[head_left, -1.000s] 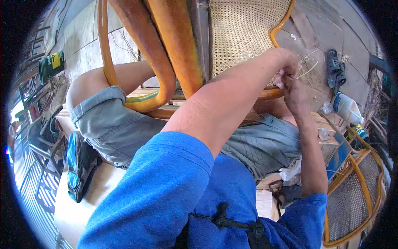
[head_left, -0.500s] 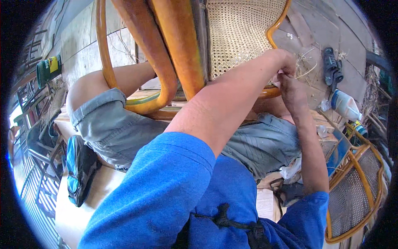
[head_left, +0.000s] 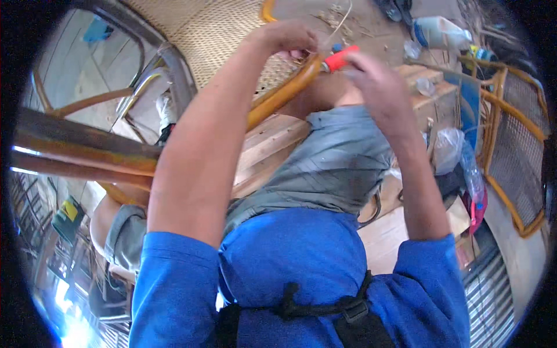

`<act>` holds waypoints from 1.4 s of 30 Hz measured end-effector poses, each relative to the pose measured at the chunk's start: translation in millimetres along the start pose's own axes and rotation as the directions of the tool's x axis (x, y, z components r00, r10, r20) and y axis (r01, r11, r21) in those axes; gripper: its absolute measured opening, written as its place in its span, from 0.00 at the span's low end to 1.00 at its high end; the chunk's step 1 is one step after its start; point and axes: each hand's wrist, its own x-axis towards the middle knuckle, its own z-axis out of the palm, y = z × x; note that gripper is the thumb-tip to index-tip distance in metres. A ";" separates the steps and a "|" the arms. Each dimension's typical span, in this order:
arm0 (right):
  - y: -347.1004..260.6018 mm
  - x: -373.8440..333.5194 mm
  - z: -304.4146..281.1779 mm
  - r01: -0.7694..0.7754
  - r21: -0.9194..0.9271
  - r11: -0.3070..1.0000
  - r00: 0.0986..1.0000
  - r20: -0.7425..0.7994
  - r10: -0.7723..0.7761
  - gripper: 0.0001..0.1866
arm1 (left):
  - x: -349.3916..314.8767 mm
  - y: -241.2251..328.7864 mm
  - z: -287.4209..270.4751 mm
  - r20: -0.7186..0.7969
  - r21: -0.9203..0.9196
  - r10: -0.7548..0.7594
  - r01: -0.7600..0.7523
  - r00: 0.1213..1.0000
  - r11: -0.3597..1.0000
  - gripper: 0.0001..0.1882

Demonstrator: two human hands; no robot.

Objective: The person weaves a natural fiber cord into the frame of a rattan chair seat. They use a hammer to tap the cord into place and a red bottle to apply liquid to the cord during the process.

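Note:
My left hand [head_left: 293, 39] is closed at the edge of a woven cane panel [head_left: 226, 40], its fingers pinched around a thin cane strand [head_left: 341, 22] that sticks up past them. Just below runs the curved orange-brown rattan frame [head_left: 284, 93] of a chair, lying across my lap. My right hand [head_left: 380, 87], smeared by motion, grips a red-handled tool [head_left: 341, 58] by one end. A short metallic end of that tool points toward the frame, close to my left fingers; its exact kind is unclear.
Thick dark chair legs [head_left: 87, 145] reach out to the left. A white jug [head_left: 441, 32], a plastic bag [head_left: 448, 151] and another cane-panelled rattan piece [head_left: 519, 110] are on the right. Cane scraps [head_left: 348, 26] litter the floor ahead, near dark sandals [head_left: 394, 8].
The chair has swung, its legs now pointing left. My hands, together before, are now apart, and a red-handled tool has appeared in my right one. The view has shifted too.

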 end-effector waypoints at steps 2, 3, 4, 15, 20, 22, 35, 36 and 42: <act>-0.6 -53.1 -31.9 -0.394 0.128 0.910 0.899 -0.156 0.410 0.10 | 2.0 -0.4 -4.3 0.020 -0.030 0.029 -0.028 0.999 0.999 0.11; 0.6 -83.2 -38.6 -0.487 0.285 0.825 0.808 -0.212 0.550 0.09 | 1.9 4.2 -4.9 0.023 0.003 0.055 -0.055 0.998 0.998 0.10; 5.8 -115.1 -37.2 -0.541 0.448 0.712 0.695 -0.239 0.678 0.09 | 1.9 9.9 -3.1 0.026 0.038 0.077 -0.077 0.997 0.996 0.10; 43.0 -276.5 63.4 -0.903 -0.263 0.339 0.316 0.126 0.940 0.14 | 4.0 -9.9 -1.5 0.045 0.191 0.155 -0.161 0.987 0.968 0.08; 50.9 -315.2 88.4 -0.880 0.331 0.340 0.367 0.022 0.930 0.17 | 3.3 -7.5 -6.6 0.040 0.212 0.040 -0.047 0.998 0.976 0.09; 50.8 -321.8 93.5 -0.777 0.551 0.304 0.355 -0.013 0.935 0.19 | 1.0 -11.0 -7.3 0.051 0.194 0.037 -0.047 0.998 0.980 0.11; 3.5 -201.0 -34.1 -0.662 0.400 0.634 0.615 -0.193 0.764 0.13 | 14.8 -29.6 -5.0 0.079 0.004 0.106 -0.106 0.991 0.994 0.12; -7.3 -178.4 -48.4 -0.667 0.414 0.620 0.651 -0.080 0.755 0.15 | 14.6 -29.7 -5.5 0.080 0.014 0.097 -0.099 0.992 0.995 0.12; -56.1 -65.5 -59.3 -0.754 0.298 0.586 0.654 0.431 0.622 0.20 | 8.6 -29.7 -7.3 0.055 0.036 0.112 -0.114 0.992 0.993 0.12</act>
